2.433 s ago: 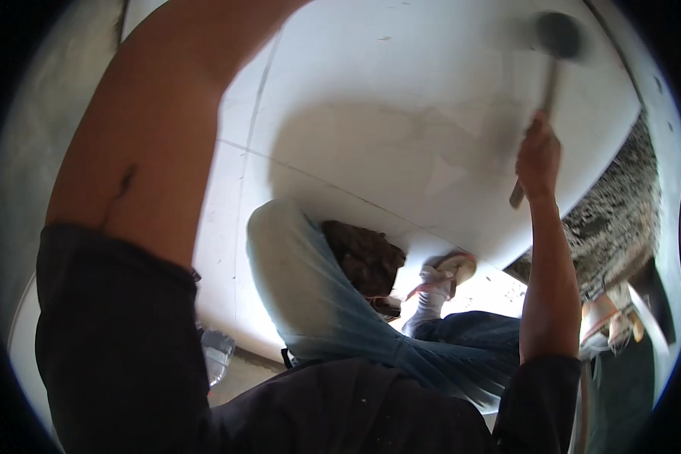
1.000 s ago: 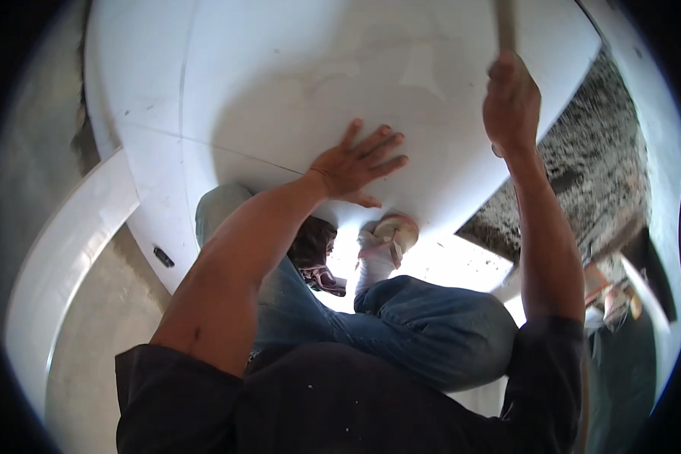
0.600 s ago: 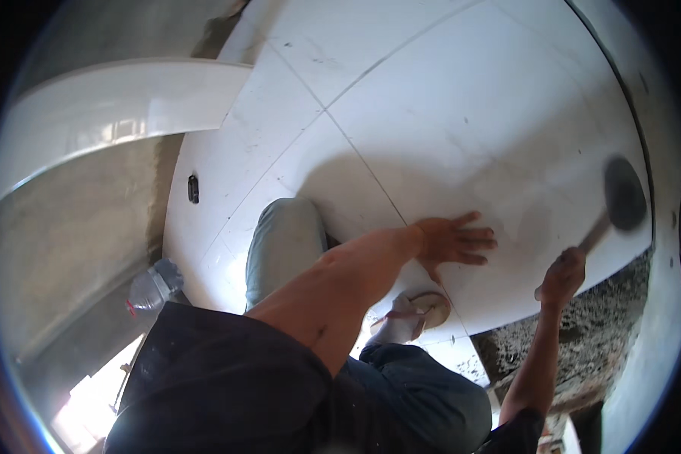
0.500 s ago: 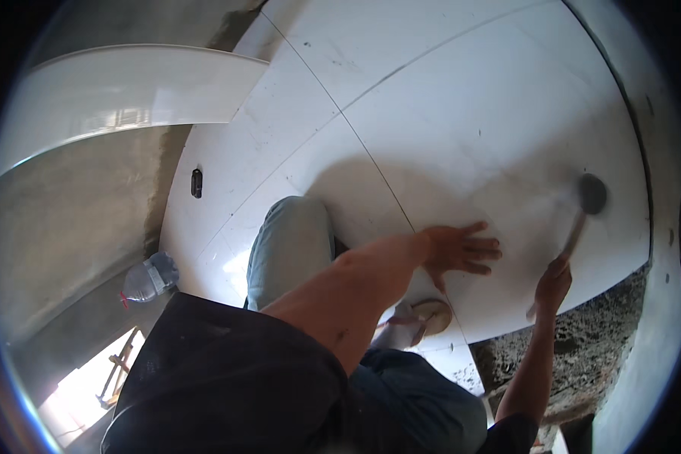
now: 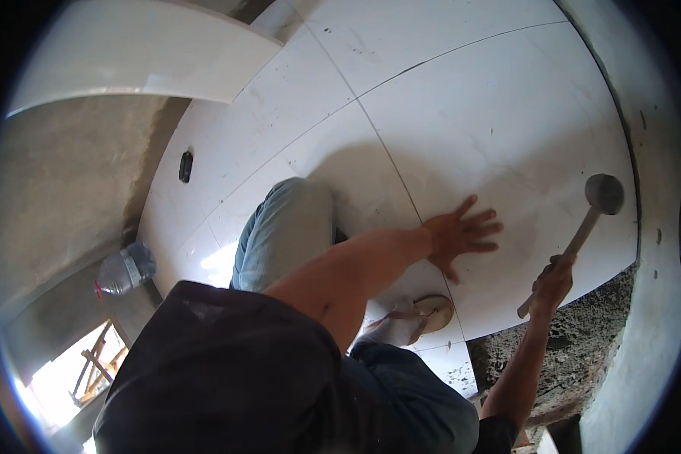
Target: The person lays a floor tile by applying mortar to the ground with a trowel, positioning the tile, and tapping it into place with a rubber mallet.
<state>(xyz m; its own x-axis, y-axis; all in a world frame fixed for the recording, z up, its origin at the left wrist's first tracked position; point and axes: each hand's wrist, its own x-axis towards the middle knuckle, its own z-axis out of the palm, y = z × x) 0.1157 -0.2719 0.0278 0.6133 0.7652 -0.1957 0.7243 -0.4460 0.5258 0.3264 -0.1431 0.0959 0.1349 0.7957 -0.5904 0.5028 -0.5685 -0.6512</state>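
Observation:
White floor tiles [image 5: 507,91] with thin joints spread beneath me. My left hand [image 5: 463,236] lies with fingers spread on the tile near a joint, just left of the mallet. My right hand [image 5: 552,283] grips the wooden handle of a rubber mallet [image 5: 604,194], whose dark round head is over the tile by the right wall. Below the right tile's edge is an exposed rough, gravelly bed [image 5: 560,348]. My bent knee [image 5: 284,227] and my sandaled foot [image 5: 427,314] are beside my left arm.
A plain wall [image 5: 658,318] runs along the right. At the left are a white slab [image 5: 136,53], grey concrete [image 5: 76,181], a plastic bottle [image 5: 125,268], a small black object [image 5: 185,166] on the tiles and a bright opening [image 5: 83,363] with wooden pieces.
My left hand came down from high at the left onto the tile. The mallet swung from the top right down toward the right edge. The view has swung round.

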